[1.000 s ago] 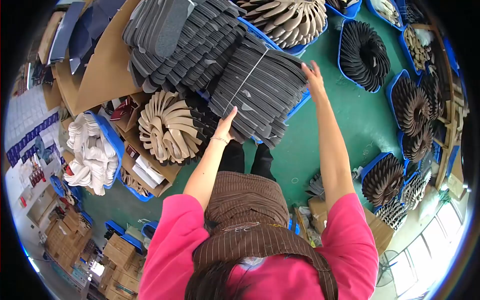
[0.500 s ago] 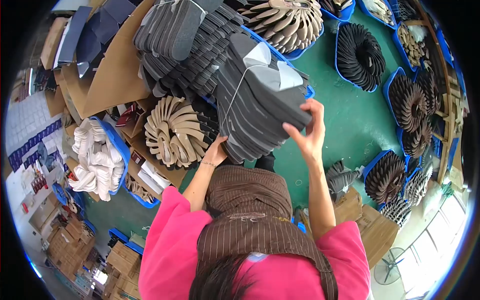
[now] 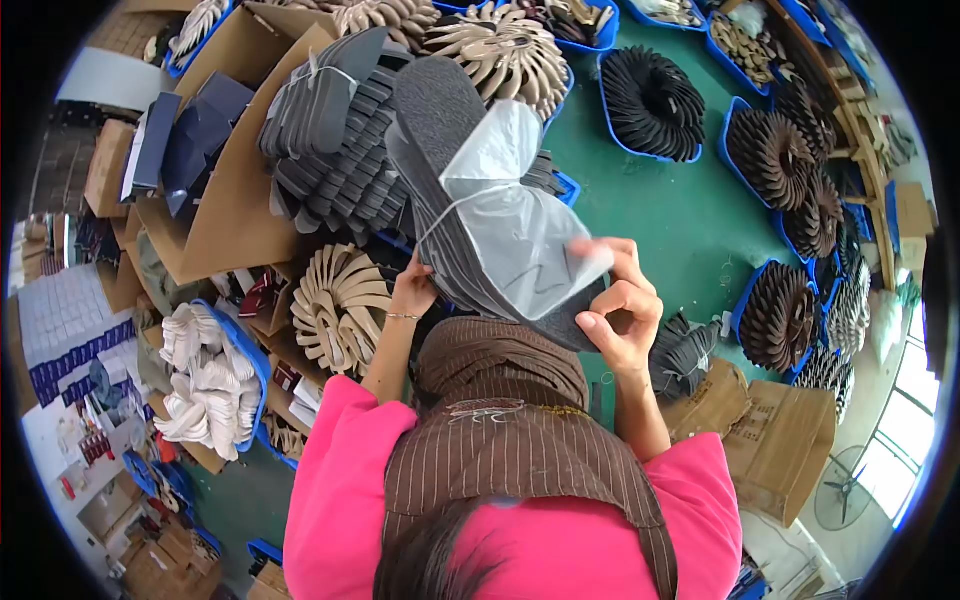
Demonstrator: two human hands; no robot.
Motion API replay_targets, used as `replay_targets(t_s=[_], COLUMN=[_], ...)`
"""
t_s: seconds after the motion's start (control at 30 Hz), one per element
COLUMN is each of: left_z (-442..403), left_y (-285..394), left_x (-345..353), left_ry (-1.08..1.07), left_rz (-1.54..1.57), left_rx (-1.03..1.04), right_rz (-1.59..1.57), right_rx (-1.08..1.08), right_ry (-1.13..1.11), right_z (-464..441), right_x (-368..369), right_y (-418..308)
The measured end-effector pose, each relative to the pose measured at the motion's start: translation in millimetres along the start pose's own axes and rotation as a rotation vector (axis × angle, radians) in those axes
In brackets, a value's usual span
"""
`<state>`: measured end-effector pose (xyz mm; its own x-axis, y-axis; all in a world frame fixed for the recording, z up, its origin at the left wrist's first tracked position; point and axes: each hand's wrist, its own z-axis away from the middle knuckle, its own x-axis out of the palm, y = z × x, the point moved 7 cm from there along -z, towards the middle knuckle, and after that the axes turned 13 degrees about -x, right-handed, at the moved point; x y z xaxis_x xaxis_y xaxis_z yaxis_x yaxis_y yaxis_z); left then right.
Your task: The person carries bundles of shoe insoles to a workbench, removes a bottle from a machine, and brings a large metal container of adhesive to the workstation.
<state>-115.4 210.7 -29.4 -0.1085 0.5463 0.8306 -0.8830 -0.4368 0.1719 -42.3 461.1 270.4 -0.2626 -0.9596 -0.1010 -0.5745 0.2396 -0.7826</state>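
Tied bundle [image 3: 442, 115] between the hands; basket of soles [image 3: 655, 105] far right; carton [image 3: 235, 170] left; fan [image 3: 842, 487] near right.

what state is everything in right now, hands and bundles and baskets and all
left hand: holding the gray sole bundle
right hand: at the bundle's lower corner, fingers bent, partly blurred
gray sole bundle: tied, tilted
plastic sheet: creased, on the bundle
cardboard box: open
basket of black soles: full
basket of white pieces: heaped
fan: upright, can't tell if running
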Motion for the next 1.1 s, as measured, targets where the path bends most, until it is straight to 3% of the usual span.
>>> replay_targets(t_s=[0.07, 0.17, 0.2, 0.23, 0.27, 0.3, 0.33, 0.4, 0.43, 0.5, 0.63, 0.77, 0.83, 0.9, 0.93, 0.97, 1.0, 1.03, 1.1], left_z=[4, -1, -7, -9, -1, 10, 1, 5, 18, 0, -61, -129, -161, -159, -152, -152, -138, -128, -117], left_y=[0, -1, -2, -4, -3, -4, 3, 12, -7, -14, -44, -165, -250, -351, -396, -432, -461, -485, -506], left_x=[17, 1, -37, -23, -18, -4, -23, 2, 62, 73, 112, 216, 273, 357, 388, 407, 429, 440, 433], left_ry=[0.030, -0.046, -0.077, -0.113, 0.016, 0.171, 0.024, 0.189, 0.196, 0.274, 0.286, -0.050, -0.327, -0.759, -0.843, -0.978, -1.056, -1.155, -1.217], left_rz=[-0.005, -0.013, 0.022, 0.050, -0.072, -0.019, -0.161, -0.692, -0.396, -0.681, -1.371, -1.868, -1.909, -1.851, -1.760, -1.851, -1.911, -1.934, -1.938], left_rx=[0.035, 0.051, 0.044, 0.021, 0.077, 0.107, 0.026, 0.277, 0.053, 0.023, -0.007, -0.010, -0.018, 0.019, -0.107, 0.031, 0.074, 0.169, 0.178], right_rz=[-0.001, -0.179, -0.135, -0.078, 0.093, 0.225, 0.356, 0.451, 0.465, 0.430, 0.509, 0.455, 0.416, 0.443, 0.439, 0.453, 0.678, 0.878, 0.959], right_rx=[-0.174, -0.059, -0.025, 0.009, -0.107, -0.083, -0.064, 0.203, 0.342, 0.629, 0.947, 0.985, 0.866, 0.753, 0.697, 0.546, 0.515, 0.791, 1.120], right_ry=[-0.009, 0.353, 0.277, 0.213, 0.003, -0.053, -0.112, 0.057, 0.131, 0.304, 0.513, 1.101, 1.371, 1.578, 1.762, 1.791, 1.811, 1.822, 1.946], right_z=[6, 21, 23, 26, 22, 28, 34, 57, 80, 138, 283, 410, 440, 513, 526, 529, 558, 595, 622], right_x=[-7, -13, -14, -21, -24, -34, -45, -62, -78, -111, -132, -155, -184, -224, -249, -280, -303, -318, -326], right_y=[-12, -23, -27, -31, -34, -38, -40, -32, -24, -13, 22, -8, -48, -60, -82, -100, -108, -111, -117])
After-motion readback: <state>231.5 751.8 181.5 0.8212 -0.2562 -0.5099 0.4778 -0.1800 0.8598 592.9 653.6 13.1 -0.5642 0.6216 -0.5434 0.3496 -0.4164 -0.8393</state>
